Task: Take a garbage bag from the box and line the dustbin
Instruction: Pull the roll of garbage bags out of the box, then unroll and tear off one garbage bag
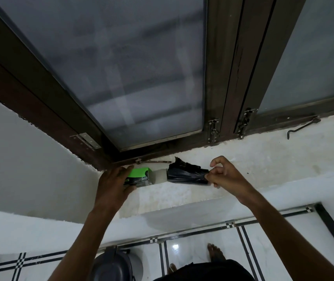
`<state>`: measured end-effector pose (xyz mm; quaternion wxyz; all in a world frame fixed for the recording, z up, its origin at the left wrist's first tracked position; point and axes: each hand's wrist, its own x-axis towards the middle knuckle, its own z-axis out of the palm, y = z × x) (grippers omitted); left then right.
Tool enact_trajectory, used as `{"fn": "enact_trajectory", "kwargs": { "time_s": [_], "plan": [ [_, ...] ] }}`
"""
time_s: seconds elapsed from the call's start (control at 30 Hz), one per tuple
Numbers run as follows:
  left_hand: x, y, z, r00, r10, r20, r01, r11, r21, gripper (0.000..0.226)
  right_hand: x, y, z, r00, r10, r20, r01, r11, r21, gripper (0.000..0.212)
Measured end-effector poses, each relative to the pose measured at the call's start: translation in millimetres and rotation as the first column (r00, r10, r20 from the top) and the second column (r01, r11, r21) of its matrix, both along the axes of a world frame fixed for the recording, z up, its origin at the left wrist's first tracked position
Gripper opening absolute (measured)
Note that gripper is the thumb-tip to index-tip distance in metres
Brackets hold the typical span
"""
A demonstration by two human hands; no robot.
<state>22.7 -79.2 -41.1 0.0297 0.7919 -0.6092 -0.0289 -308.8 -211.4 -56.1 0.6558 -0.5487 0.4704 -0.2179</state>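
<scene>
Green box (139,175) lies on its side on the white sill. Black garbage bag roll (186,175) protrudes from it, right. Grey dustbin (111,266) stands on the floor below

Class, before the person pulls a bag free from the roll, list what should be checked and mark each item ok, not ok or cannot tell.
1. Left hand steadies the green cardboard box on the white window ledge: ok.
2. Right hand pinches the black plastic bag roll: ok.
3. Roll out of the box: ok.
4. One bag separated: not ok.
5. Tear line located: cannot tell.
6. Grey dustbin on the floor below: ok.
</scene>
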Motion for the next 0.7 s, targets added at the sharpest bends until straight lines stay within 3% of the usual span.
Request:
{"fn": "enact_trajectory", "kwargs": {
  "time_s": [0.13, 0.23, 0.3, 0.37, 0.47, 0.53, 0.6, 0.7],
  "plan": [
    [-27.9, 2.6, 12.5, 0.998, 0.013, 0.055, -0.009, 0.997, -0.076, 0.083, 9.8, 1.0, 9.3, 0.966, 0.054, -0.255, -0.130, 0.947, -0.293, 0.050],
    [-86.2, 7.5, 28.1, 0.992, -0.022, -0.127, -0.006, 0.977, -0.215, 0.033, 23.6, -0.8, 15.0, 0.893, 0.150, -0.424, -0.341, 0.841, -0.419, 0.067],
    [-117.5, 6.2, 26.9, 0.932, 0.037, -0.361, -0.072, 0.994, -0.084, 0.015, 35.1, -2.4, 15.7, 0.837, 0.211, -0.505, -0.449, 0.793, -0.412, 0.062],
    [-132.8, 0.2, 13.3, 0.753, 0.190, -0.630, -0.160, 0.982, 0.105, 0.020, 42.2, -3.2, 14.4, 0.790, 0.227, -0.569, -0.501, 0.774, -0.387, 0.051],
    [-145.1, -11.5, 5.3, 0.312, 0.377, -0.872, -0.298, 0.910, 0.287, 0.019, 43.8, -0.7, 16.0, 0.816, 0.211, -0.538, -0.444, 0.826, -0.348, 0.041],
    [-152.7, -18.0, 6.9, 0.094, 0.403, -0.910, -0.354, 0.868, 0.347, 0.023, 42.5, 5.5, 13.5, 0.861, 0.195, -0.470, -0.376, 0.866, -0.329, 0.042],
    [-160.5, -22.3, 12.5, -0.038, 0.397, -0.917, -0.368, 0.847, 0.382, 0.032, 39.9, 15.8, 10.1, 0.911, 0.168, -0.377, -0.291, 0.909, -0.298, 0.039],
    [-170.4, -25.9, 18.5, -0.220, 0.369, -0.903, -0.378, 0.821, 0.427, 0.039, 33.6, 27.9, 5.7, 0.977, 0.077, -0.200, -0.130, 0.955, -0.268, 0.017]
  ]
}}
